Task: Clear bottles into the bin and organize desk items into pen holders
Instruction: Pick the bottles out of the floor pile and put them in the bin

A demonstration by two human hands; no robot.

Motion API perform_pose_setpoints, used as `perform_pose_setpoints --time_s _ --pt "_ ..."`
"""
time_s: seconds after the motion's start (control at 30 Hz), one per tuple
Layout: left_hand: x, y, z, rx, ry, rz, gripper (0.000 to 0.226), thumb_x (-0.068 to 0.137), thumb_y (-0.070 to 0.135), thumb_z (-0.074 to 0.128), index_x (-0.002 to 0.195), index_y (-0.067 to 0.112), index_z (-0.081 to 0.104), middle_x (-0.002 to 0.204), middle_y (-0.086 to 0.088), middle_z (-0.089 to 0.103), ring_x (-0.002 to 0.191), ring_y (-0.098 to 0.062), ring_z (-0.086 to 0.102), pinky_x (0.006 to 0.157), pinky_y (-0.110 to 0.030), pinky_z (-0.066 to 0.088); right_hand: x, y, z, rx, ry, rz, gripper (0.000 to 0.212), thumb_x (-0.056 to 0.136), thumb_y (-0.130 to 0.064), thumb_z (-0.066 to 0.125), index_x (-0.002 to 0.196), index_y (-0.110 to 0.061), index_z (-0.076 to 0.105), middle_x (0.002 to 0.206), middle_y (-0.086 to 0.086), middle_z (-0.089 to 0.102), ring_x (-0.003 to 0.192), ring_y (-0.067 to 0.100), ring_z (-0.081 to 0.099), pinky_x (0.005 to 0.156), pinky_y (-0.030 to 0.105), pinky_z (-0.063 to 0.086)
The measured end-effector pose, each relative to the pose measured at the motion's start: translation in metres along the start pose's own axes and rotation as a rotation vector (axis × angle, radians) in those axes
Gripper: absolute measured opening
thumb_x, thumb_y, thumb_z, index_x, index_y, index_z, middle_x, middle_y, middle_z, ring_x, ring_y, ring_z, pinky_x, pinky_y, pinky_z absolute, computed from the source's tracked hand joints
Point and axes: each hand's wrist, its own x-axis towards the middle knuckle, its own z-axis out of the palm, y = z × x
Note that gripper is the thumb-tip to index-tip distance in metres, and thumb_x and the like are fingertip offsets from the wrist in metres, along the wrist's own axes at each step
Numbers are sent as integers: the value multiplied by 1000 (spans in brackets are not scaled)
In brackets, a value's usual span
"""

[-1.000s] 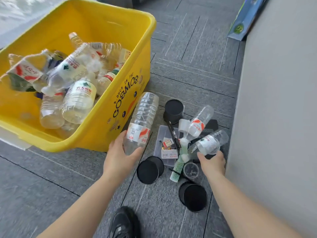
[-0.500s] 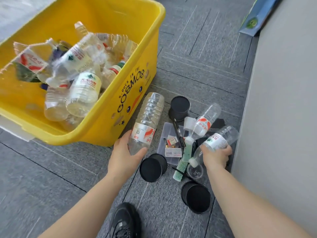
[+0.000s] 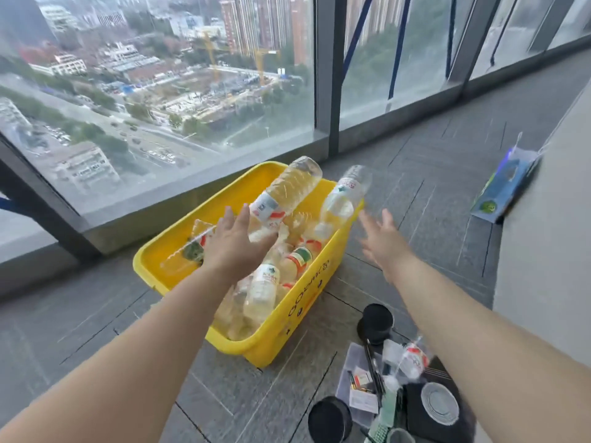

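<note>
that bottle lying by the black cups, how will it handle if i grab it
The bottle looks clear and empty, so probably light. Thin plastic would likely dent under a firm squeeze. Lying on its side, it may roll if nudged.

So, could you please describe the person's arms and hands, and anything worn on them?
Both arms are bare to the frame edge: no sleeves, gloves, watch or bracelet. The left hand and right hand show no rings, though the right is blurred.
</note>
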Motion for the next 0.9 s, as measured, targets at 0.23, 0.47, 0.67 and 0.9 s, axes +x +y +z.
perform_pose_setpoints --time_s 0.23,0.47,0.67,0.9 --pt "-40 -39 42 -40 -104 119 71 91 51 51 150 30 18 160 8 10 147 -16 10 118 -42 19 -21 84 -4 -238 -49 221 72 93 -36 57 150 -14 18 154 9 28 138 29 34 109 43 31" --pt "-78 -32 129 -132 -340 197 64 93 42 53 149 32 23 157 15 14 145 -9 17 113 -31 25 -45 174 -37 -413 69 424 50 89 -25 61 130 0 47 124 17 56 117 34 53 93 38 41" --pt "-71 -33 211 -160 -477 97 64 95 38 52 150 29 22 158 10 18 145 -11 17 115 -33 25 -41 254 -69 -479 183 533 40 83 -28 63 117 -8 56 117 15 60 106 34 57 81 33 43" --pt "-66 -49 294 -173 -561 35 62 95 35 52 150 25 24 158 6 19 145 -13 16 117 -36 22 -21 320 -79 -629 193 552 70 86 -36 62 146 -22 29 139 15 42 118 34 50 87 33 41"
